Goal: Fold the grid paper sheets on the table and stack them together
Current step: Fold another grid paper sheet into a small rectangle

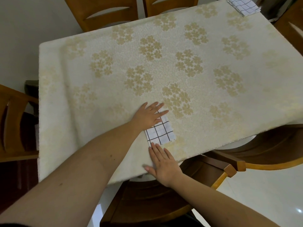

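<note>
Your left hand [150,114] lies flat with straight fingers on the far part of the folded grid paper [161,132], near the table's [73,79] near edge. Your right hand [162,163], fingers also straight, touches its near edge. More folded grid sheets [244,5] lie at the far right corner.

— What can't you make out?
— The left hand [148,115] lies flat over the far part of the folded white grid paper sheet [161,133], hiding that end.
— And the corner?
— The small stack of folded grid paper [243,6] at the table's [82,79] far right corner is cut by the top edge; its sheet count is too small to tell.
</note>
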